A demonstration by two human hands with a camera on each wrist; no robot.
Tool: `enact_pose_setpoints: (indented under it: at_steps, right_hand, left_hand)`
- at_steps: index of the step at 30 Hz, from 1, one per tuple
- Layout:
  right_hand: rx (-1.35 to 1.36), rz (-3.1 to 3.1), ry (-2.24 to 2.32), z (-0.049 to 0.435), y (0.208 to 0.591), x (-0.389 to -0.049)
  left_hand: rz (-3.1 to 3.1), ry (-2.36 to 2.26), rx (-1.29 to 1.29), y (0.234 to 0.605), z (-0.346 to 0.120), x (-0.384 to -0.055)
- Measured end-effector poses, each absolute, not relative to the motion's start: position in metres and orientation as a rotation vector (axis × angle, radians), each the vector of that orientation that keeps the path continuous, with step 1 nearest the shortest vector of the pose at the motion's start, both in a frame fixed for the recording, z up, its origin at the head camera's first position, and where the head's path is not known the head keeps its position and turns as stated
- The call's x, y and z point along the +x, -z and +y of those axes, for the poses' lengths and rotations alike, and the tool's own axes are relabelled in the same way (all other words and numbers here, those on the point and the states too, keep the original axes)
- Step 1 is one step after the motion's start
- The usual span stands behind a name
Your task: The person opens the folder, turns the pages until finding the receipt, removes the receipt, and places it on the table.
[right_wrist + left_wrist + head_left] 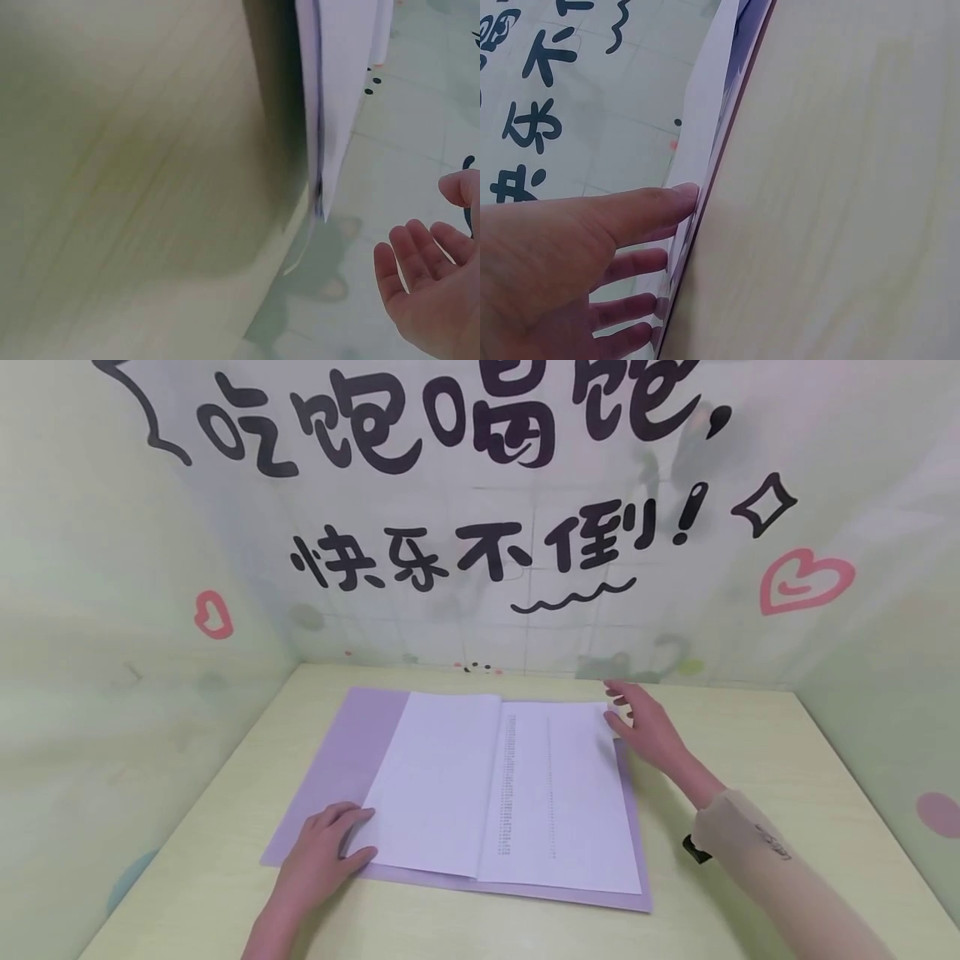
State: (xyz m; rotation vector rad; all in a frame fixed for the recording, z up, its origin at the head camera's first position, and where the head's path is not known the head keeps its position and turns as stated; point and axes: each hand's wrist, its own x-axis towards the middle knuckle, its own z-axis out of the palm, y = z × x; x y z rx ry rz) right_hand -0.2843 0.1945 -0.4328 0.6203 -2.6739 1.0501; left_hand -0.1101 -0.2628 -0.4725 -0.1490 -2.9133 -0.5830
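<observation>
I see the opened booklet [438, 777] on the table [195, 860], purple cover [341, 760] jutting out to its left. The left hand [321, 852] touches its near left corner, fingers relaxed, gripping nothing; the right hand [651, 731], fingers loosely bent, empty, is near its far right corner. Lettered wall [450, 631] behind it.

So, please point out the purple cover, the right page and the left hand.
Purple cover [347, 760], head view, its left part.
Right page [573, 797], head view, near its middle.
Left hand [318, 853], head view, back of hand.
</observation>
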Motion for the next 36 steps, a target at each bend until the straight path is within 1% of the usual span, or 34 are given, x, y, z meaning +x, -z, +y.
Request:
enact_pose_setpoints:
  at_steps: [9,18,36]
  right_hand:
    - [0.575,-2.852,-1.023,0.200,0.453,-0.275]
    - [0.578,-3.017,-0.752,0.200,0.457,-0.270]
    - [0.561,-3.081,-0.675,0.204,0.468,-0.273]
  left_hand:
    - [-2.910,0.596,-0.160,0.471,-0.260,-0.111]
    - [-2.915,0.607,-0.152,0.471,-0.263,-0.110]
    - [-2.897,0.632,-0.158,0.470,-0.260,-0.110]
